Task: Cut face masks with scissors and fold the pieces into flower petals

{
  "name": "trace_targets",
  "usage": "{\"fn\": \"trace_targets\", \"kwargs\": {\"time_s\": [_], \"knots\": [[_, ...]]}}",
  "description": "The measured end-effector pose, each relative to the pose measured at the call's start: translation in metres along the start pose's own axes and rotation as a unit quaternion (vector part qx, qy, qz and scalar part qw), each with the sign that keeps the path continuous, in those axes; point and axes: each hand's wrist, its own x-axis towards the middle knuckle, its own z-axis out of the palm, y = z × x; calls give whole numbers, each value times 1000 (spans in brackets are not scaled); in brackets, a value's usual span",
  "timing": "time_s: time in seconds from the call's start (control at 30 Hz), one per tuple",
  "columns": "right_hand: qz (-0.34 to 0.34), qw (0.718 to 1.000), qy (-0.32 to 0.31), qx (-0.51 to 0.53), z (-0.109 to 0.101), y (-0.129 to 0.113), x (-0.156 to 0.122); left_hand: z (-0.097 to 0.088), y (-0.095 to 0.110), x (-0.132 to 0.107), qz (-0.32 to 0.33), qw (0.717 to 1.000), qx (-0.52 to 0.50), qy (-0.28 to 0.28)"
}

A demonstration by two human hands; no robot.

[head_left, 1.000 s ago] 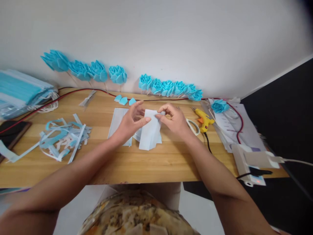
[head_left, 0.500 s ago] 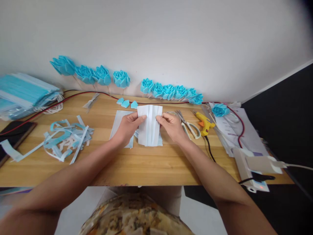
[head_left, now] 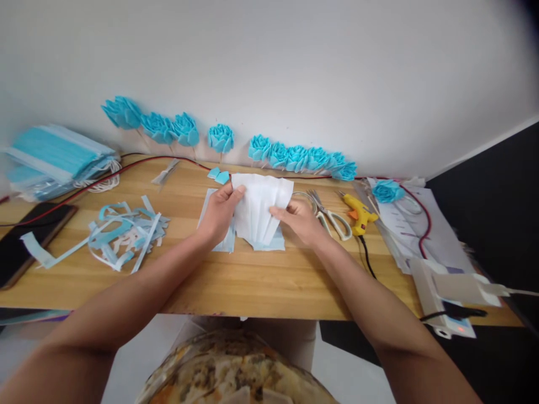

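Note:
A pleated white face mask sheet (head_left: 261, 205), without ear loops, is stretched between my two hands over the table. My left hand (head_left: 221, 212) pinches its left edge near the top, and my right hand (head_left: 300, 221) grips its right edge. The upper part fans wide while the pleats stay gathered lower down. Beneath it on the table lie a pale blue sheet (head_left: 273, 242) and, partly behind my left hand, another pale sheet (head_left: 227, 240). Small blue cut pieces (head_left: 219, 176) rest just behind my left hand.
Blue flowers (head_left: 297, 158) on sticks lean along the wall. Scissors (head_left: 332, 220), a yellow glue gun (head_left: 357, 214) and a power strip (head_left: 440, 303) are on the right. Cut strips (head_left: 124, 235), a phone (head_left: 36, 241) and stacked masks (head_left: 59, 157) occupy the left. A red-black cable (head_left: 164, 157) runs behind.
The mask sheet has been pulled wider, its pleats spreading at the top. My right hand has shifted slightly down along its edge. The camera view has moved a little leftward.

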Motion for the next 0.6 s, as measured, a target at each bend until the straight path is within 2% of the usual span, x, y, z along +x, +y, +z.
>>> {"fn": "trace_targets", "kwargs": {"time_s": [0.1,0.2,0.27,0.3,0.37,0.4,0.43,0.5,0.57,0.6], "knots": [[-4,999,50,-2,-7,1,4,-2,2,2,-2,1000,-9,-5],[-12,989,134,64,-18,-2,11,-7,6,7,9,1000,-5,11],[-37,981,169,85,-27,-4,17,-11,10,11,28,999,30,11],[-52,979,177,87,-31,-4,20,-13,12,12,36,998,60,-6],[-76,976,187,83,-39,-5,24,-17,17,13,46,983,154,-89],[-83,975,189,78,-42,-5,25,-20,20,13,54,963,220,-147],[-88,975,193,70,-45,-5,26,-22,22,12,66,930,294,-209],[-98,973,204,51,-50,-7,27,-25,24,9,100,839,433,-314],[-108,970,215,40,-54,-9,28,-24,23,5,133,753,521,-379],[-112,969,217,38,-55,-10,28,-21,21,2,143,725,544,-398]]}}
